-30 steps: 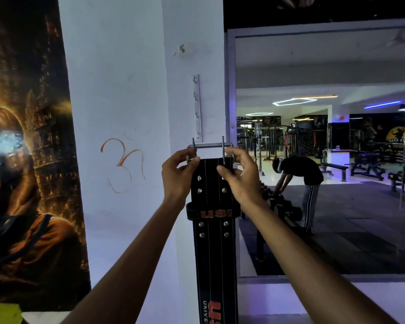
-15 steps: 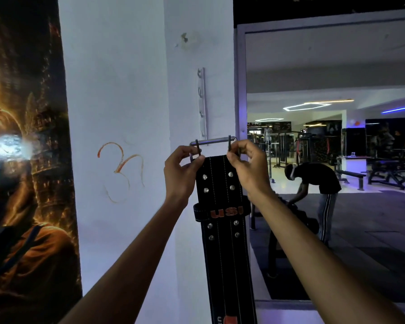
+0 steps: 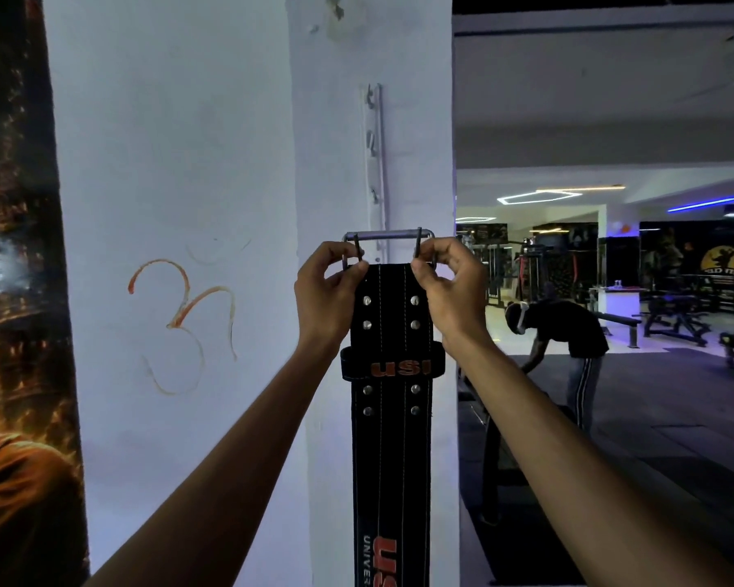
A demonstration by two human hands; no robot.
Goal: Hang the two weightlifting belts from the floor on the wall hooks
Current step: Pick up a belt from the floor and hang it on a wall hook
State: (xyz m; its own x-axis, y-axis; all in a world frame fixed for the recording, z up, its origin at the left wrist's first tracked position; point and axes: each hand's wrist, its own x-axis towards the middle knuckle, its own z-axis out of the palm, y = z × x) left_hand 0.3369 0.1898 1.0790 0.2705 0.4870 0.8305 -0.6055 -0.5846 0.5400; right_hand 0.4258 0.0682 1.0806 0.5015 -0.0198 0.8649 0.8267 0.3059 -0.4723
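The black belt [image 3: 390,417] hangs down centre frame, its buckle [image 3: 388,237] just under the hook rail [image 3: 376,163]; left hand [image 3: 325,290] and right hand [image 3: 450,290] pinch its top corners. Not yet hooked, I'd judge; the second belt is unseen

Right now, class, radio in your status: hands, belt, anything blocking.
Left hand and right hand both grip the belt by its buckle. Buckle just below hook rail, not yet hooked. Nothing in the way.
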